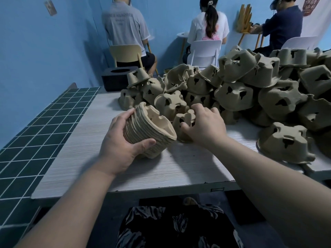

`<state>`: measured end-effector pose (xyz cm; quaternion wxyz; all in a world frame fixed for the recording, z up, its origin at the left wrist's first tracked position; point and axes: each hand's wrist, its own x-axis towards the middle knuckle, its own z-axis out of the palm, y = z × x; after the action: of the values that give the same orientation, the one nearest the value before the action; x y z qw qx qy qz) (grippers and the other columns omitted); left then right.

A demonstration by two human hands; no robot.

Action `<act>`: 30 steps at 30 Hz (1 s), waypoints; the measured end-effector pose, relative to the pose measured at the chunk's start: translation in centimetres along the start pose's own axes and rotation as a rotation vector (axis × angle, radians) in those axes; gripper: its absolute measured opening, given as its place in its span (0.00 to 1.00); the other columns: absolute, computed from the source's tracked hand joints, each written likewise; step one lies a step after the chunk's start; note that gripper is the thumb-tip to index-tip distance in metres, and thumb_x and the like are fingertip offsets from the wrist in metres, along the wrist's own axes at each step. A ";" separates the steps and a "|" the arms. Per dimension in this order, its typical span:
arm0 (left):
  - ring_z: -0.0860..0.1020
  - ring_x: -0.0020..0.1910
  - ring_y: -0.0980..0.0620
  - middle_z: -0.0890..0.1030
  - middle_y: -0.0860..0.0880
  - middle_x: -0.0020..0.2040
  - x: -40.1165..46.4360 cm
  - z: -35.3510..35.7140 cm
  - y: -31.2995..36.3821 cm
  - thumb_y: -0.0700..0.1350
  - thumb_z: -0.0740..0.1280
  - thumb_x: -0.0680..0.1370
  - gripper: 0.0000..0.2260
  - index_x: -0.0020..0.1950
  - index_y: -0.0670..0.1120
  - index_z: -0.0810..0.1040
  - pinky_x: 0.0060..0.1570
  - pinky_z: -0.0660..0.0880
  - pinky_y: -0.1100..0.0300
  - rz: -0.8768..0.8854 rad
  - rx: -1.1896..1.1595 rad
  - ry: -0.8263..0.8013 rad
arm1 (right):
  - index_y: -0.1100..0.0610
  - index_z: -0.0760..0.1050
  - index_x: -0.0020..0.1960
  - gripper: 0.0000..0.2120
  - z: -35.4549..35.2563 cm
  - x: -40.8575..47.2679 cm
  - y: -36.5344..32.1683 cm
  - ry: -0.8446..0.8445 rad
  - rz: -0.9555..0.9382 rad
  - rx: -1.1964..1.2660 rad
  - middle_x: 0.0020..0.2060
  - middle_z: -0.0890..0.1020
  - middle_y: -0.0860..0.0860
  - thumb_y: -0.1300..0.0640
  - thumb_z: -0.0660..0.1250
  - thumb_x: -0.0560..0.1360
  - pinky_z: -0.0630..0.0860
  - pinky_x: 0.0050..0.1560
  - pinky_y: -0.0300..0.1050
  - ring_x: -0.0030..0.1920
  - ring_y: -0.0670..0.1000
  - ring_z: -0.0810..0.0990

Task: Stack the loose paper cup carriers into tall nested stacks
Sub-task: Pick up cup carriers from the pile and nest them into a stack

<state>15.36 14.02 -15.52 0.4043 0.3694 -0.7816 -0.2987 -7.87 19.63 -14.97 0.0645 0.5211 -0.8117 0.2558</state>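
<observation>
A nested stack (148, 130) of brown pulp cup carriers lies tilted on its side on a pale table (89, 167), its open mouth turned toward the heap, likely so the next carrier can slide straight in. The left hand (120, 142) grips the stack: fingers curl over its far ribbed side, the thumb presses across its near side. Just right of the stack, the right hand (204, 125) closes over a loose carrier (184, 120), fingers curled over its top, the thumb at its lower left edge, apparently to lift it. Behind and right of the stack, a big heap (250, 90) of loose carriers covers the table. Beyond the heap, three people sit on chairs, backs turned.
</observation>
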 end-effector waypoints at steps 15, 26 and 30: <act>0.68 0.65 0.60 0.69 0.58 0.66 0.0 0.1 0.2 0.70 0.72 0.57 0.45 0.71 0.59 0.65 0.61 0.64 0.64 -0.013 0.003 -0.001 | 0.48 0.62 0.71 0.37 -2.6 -2.8 2.5 0.070 -0.016 0.295 0.47 0.73 0.47 0.48 0.72 0.65 0.67 0.52 0.44 0.52 0.54 0.72; 0.69 0.66 0.56 0.70 0.56 0.67 -0.4 0.2 0.2 0.69 0.72 0.57 0.45 0.72 0.59 0.65 0.65 0.66 0.58 -0.021 -0.019 0.003 | 0.51 0.76 0.52 0.09 -1.6 -4.7 4.0 0.096 -0.096 0.535 0.46 0.79 0.48 0.56 0.70 0.73 0.77 0.48 0.47 0.46 0.47 0.79; 0.69 0.67 0.56 0.70 0.57 0.67 -0.5 0.3 0.3 0.69 0.72 0.57 0.44 0.71 0.60 0.65 0.65 0.66 0.58 -0.016 -0.022 0.001 | 0.49 0.75 0.50 0.12 -1.6 -5.0 5.0 0.005 -0.051 0.542 0.53 0.74 0.46 0.58 0.71 0.69 0.74 0.48 0.34 0.54 0.46 0.76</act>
<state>15.20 14.61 -15.61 0.4061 0.3714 -0.7752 -0.3103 -10.28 26.10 -17.18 -0.0687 0.5390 -0.6999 0.4635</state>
